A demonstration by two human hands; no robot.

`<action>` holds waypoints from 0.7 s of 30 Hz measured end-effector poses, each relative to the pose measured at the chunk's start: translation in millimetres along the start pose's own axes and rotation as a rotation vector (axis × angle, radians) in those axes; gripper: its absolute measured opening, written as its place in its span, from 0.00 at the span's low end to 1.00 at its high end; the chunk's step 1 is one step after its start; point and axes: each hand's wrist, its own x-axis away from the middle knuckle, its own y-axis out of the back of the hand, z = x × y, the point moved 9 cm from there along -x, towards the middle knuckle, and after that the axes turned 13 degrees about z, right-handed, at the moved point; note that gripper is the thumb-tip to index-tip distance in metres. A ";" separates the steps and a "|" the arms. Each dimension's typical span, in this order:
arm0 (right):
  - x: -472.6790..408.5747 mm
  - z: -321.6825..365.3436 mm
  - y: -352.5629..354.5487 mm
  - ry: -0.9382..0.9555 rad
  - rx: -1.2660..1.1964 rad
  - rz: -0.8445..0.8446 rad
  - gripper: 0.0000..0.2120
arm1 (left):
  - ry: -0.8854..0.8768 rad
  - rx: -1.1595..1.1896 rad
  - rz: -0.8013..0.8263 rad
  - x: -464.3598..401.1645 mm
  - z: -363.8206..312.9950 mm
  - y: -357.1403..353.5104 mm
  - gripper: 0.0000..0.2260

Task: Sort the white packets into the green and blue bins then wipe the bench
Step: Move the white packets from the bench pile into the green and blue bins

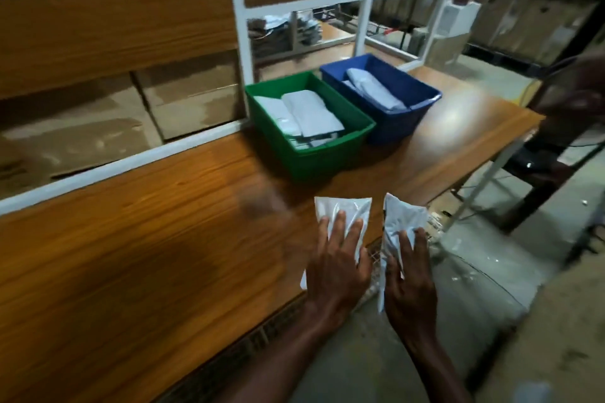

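Right now left hand holds a white packet at the bench's near edge, fingers spread over it; right hand grips a second packet just past that edge. Green bin & blue bin sit touching at the back w/ packets inside, bare wood between them & hands.

Cardboard boxes behind a white frame, a white unit at far right.
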 end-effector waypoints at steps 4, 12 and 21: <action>-31.7 -54.2 40.6 -0.073 -0.002 -0.047 0.25 | -0.081 -0.010 0.047 -49.6 -62.4 -35.0 0.25; -158.2 -142.6 84.9 -0.024 0.019 -0.077 0.26 | -0.155 -0.020 -0.085 -189.3 -131.0 -66.6 0.23; -364.8 -132.0 91.3 0.273 -0.025 0.020 0.23 | -0.043 -0.049 -0.446 -341.7 -138.8 -4.8 0.22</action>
